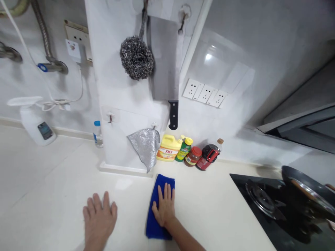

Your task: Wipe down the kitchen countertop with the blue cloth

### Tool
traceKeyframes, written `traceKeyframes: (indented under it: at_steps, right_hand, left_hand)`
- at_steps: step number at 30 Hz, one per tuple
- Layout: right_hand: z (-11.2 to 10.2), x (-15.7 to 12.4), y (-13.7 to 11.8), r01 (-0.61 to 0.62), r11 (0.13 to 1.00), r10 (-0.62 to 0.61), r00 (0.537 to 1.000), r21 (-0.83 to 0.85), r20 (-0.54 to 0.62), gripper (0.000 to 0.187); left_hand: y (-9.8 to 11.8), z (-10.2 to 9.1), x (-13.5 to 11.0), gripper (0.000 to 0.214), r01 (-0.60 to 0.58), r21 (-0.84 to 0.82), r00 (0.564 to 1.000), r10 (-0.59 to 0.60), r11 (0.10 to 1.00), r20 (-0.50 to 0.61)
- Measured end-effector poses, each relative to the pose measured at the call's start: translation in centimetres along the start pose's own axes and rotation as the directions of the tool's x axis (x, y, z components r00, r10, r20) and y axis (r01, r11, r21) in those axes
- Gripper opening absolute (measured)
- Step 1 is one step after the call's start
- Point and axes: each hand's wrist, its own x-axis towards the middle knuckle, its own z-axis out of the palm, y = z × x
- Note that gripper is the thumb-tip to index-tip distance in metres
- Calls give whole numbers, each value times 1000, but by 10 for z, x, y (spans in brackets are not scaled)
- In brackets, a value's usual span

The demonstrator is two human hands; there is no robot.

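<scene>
Blue cloth [160, 205] under right hand [164, 206]

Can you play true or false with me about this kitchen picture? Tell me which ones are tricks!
1. The right hand lies flat on a blue cloth. True.
2. The left hand holds a cup. False: it rests flat and open on the bare countertop, holding nothing.
3. A cleaver hangs on the wall with its black handle pointing down. True.
4. The steel wool scrubber lies on the counter. False: it hangs on the wall beside the cleaver.
5. A yellow bottle stands by the wall behind the blue cloth. True.
6. The pan sits on the far left. False: it is on the right, over the black stove.
</scene>
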Motion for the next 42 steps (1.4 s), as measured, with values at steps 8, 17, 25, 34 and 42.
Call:
traceKeyframes:
  at_steps: [8,17,25,34,42]
  right_hand:
    - [-4,84,4,10,1000,-9,1000,-26,17,74]
    - [-3,106,6,14,999,-13,1000,-44,28,70]
    - [8,13,-12,-36,999,38,996,29,-83,67]
    - [30,-81,5,-55,956,93,989,288,-118,64]
    - [43,-127,168,-76,984,143,881,163,-450,59]
  left_hand:
    - [1,-4,1,66,-21,20,1000,21,1000,3]
    - [-13,9,1,66,21,82,997,-26,996,66]
    - [-6,0,4,63,12,98,999,-16,995,36]
    - [-12,5,8,59,7,171,1000,-7,985,-3]
    - [108,20,-98,55,-615,-89,787,617,783,-3]
